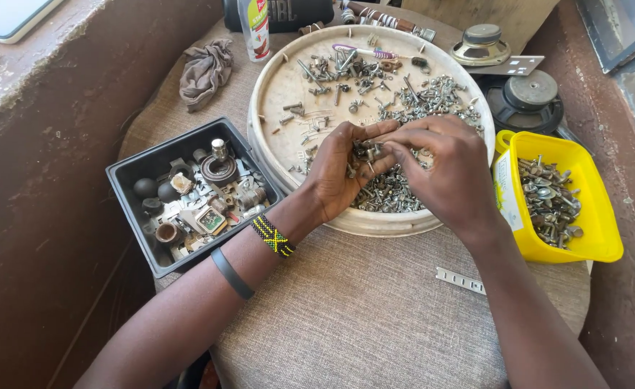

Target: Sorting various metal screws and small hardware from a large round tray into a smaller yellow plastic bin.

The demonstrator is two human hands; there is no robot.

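A round cream tray (274,94) on a cloth-covered table holds piles of small metal screws (433,97) and bolts. My left hand (339,173) is cupped over the tray's near side with a handful of screws (366,153) in its palm. My right hand (443,169) meets it from the right, its fingertips pinching at the screws in the left palm. More screws (386,194) lie heaped in the tray just under both hands. My left wrist wears a beaded band and a dark band.
A black square bin (127,180) of mixed knobs and parts sits left of the tray. A yellow tub (598,216) of bolts stands at the right. Behind are a crumpled rag (204,70), a bottle (255,29) and two loudspeaker drivers (525,97). A metal strip (461,281) lies near.
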